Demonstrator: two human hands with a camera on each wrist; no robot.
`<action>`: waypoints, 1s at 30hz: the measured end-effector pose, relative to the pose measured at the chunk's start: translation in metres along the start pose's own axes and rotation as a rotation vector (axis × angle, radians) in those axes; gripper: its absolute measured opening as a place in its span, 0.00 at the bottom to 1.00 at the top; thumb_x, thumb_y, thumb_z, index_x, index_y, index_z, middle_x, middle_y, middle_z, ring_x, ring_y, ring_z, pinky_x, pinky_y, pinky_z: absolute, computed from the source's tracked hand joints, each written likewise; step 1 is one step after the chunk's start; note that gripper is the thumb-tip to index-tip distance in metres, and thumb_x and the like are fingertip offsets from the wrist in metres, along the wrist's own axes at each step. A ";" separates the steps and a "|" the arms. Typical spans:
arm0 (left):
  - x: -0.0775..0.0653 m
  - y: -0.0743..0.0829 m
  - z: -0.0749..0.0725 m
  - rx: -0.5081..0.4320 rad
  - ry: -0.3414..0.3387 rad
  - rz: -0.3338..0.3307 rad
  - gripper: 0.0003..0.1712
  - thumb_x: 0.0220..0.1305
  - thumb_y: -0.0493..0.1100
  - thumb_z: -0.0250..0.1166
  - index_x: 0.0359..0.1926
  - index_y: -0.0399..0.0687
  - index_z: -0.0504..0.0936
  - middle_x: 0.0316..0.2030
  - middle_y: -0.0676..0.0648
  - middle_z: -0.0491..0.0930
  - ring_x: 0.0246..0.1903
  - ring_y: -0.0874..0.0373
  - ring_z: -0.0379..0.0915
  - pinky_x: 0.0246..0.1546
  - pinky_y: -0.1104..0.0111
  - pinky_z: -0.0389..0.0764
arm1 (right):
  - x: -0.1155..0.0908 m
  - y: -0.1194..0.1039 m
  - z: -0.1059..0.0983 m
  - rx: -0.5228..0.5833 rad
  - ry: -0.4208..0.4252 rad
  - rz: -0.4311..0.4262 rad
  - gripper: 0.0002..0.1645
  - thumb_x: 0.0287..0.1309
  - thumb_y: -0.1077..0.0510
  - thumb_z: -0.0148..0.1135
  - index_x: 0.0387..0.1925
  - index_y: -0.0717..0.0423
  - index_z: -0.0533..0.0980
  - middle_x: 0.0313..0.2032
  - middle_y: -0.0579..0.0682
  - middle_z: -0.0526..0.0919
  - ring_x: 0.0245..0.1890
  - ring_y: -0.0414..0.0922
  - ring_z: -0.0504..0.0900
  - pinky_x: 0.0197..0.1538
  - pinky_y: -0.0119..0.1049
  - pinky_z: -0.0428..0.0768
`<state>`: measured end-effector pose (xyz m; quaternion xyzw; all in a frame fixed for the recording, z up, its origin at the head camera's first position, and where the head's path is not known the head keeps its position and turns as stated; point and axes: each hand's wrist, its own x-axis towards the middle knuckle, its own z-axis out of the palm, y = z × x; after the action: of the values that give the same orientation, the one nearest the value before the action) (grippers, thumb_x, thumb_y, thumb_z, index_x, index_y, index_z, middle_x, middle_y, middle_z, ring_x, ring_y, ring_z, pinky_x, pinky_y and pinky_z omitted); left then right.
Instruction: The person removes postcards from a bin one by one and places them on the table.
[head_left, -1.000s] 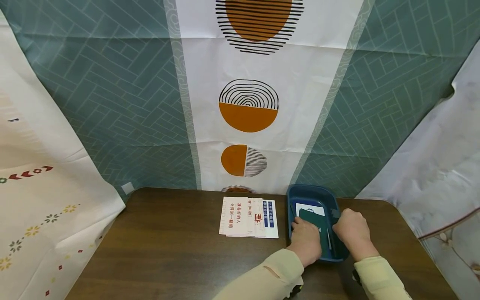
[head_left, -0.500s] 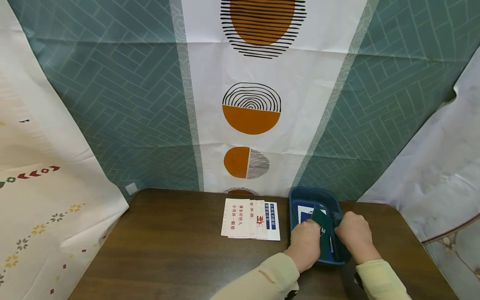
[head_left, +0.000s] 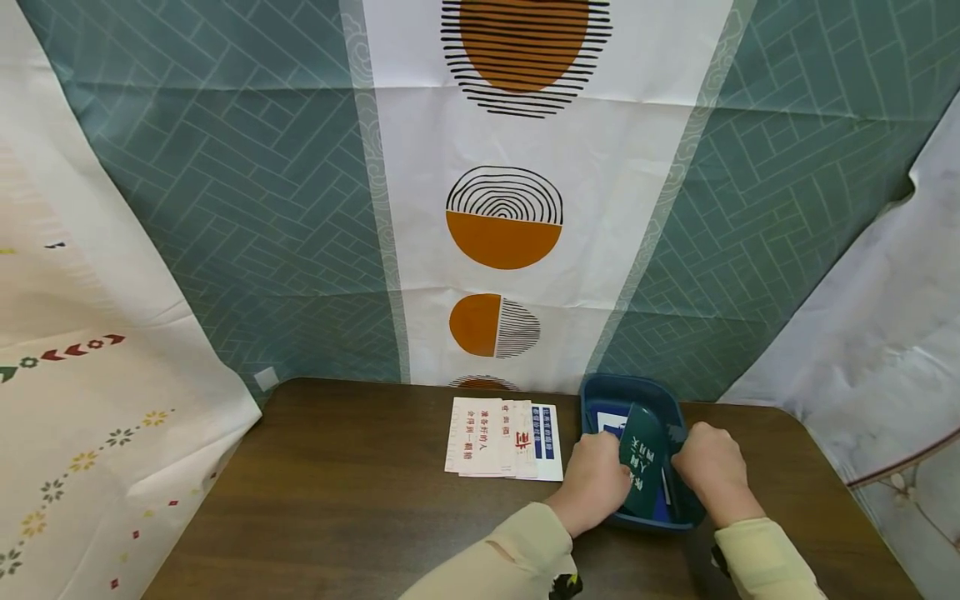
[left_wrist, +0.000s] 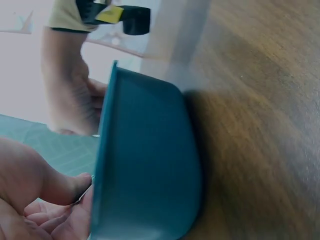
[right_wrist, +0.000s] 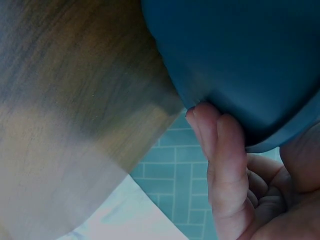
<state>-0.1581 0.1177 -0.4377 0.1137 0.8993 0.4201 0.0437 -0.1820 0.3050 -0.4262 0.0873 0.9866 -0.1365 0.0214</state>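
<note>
In the head view my left hand pinches the edge of a dark green card printed with white characters. The card is tilted over a blue plastic bin, its lower part within the rim. My right hand grips the bin's right rim. The right wrist view shows its fingers against the outside wall of the bin. Inside the bin lie a white-and-blue card and other cards, partly covered by the green one. In the left wrist view the bin's wall hides most of the held card.
Several white cards with red and blue print lie overlapping on the brown wooden table, left of the bin. A green and white patterned cloth hangs behind the table's back edge. Pale cloths hang at both sides.
My left hand has moved left and raised the green card from the bin's contents, turning it to a tilt. My right hand keeps hold of the bin's rim.
</note>
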 end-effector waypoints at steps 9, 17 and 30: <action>-0.001 -0.005 -0.027 -0.118 0.079 0.024 0.04 0.57 0.38 0.65 0.33 0.42 0.81 0.23 0.54 0.75 0.20 0.71 0.69 0.15 0.77 0.69 | -0.001 0.000 0.002 0.004 -0.018 0.016 0.14 0.48 0.61 0.57 0.31 0.71 0.71 0.23 0.59 0.73 0.20 0.50 0.70 0.21 0.42 0.74; -0.002 -0.014 -0.056 -0.214 0.185 0.073 0.10 0.59 0.37 0.63 0.41 0.37 0.80 0.28 0.53 0.79 0.24 0.72 0.71 0.21 0.77 0.72 | -0.001 -0.002 0.002 -0.003 -0.004 0.010 0.15 0.48 0.61 0.58 0.31 0.73 0.70 0.23 0.60 0.73 0.20 0.50 0.73 0.22 0.44 0.76; -0.004 -0.037 -0.106 -0.218 0.390 0.123 0.13 0.58 0.39 0.64 0.43 0.36 0.80 0.22 0.54 0.74 0.19 0.68 0.72 0.20 0.75 0.73 | -0.002 -0.002 0.003 0.009 -0.007 0.025 0.15 0.48 0.61 0.58 0.31 0.73 0.70 0.23 0.60 0.73 0.19 0.49 0.72 0.21 0.43 0.76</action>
<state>-0.1791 0.0149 -0.3985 0.0797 0.8313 0.5306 -0.1447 -0.1807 0.3023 -0.4286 0.0991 0.9847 -0.1410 0.0262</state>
